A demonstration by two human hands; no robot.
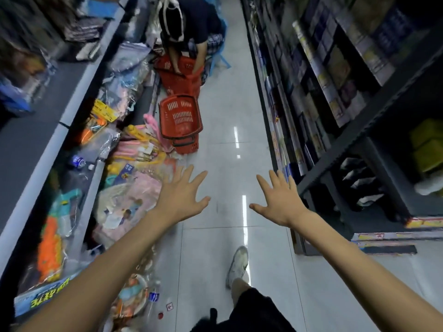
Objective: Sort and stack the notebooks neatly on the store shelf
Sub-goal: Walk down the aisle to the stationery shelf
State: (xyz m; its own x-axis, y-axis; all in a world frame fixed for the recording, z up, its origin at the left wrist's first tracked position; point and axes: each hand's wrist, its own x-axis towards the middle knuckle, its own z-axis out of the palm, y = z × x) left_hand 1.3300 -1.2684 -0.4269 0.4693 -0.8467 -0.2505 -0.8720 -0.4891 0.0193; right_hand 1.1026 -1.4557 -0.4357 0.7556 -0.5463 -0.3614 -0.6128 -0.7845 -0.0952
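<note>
Hands are stretched out ahead over the aisle floor (223,104), the left hand (181,200) and the right hand (280,201) both palm-down with fingers fanned wide and nothing held in either. They touch no goods. Judging by the raised, empty pose and the one shoe (237,262) forward, the person is on the way to the stock rather than working it, and sorting has not begun.

The notebooks (333,75) appear to be the rows of flat covers on the dark shelf (359,127) on the right, well apart from both hands. Blur makes this a judgement, not a certainty. They seem to stand on edge with covers facing the aisle, packed side by side, so each row's long line runs down the aisle, away from the camera. Facing out would let a shopper read the covers, which likely explains the arrangement.

Lower on that side, a low pile of flat printed items (388,237) lies level, its long edges running across the view towards the right. Whether these are notebooks I cannot tell.

Bagged toys (129,178) crowd the left side. Red baskets (181,116) sit on the floor by them, one lying tipped on a stack, and another person (191,25) bends over the farther one.
</note>
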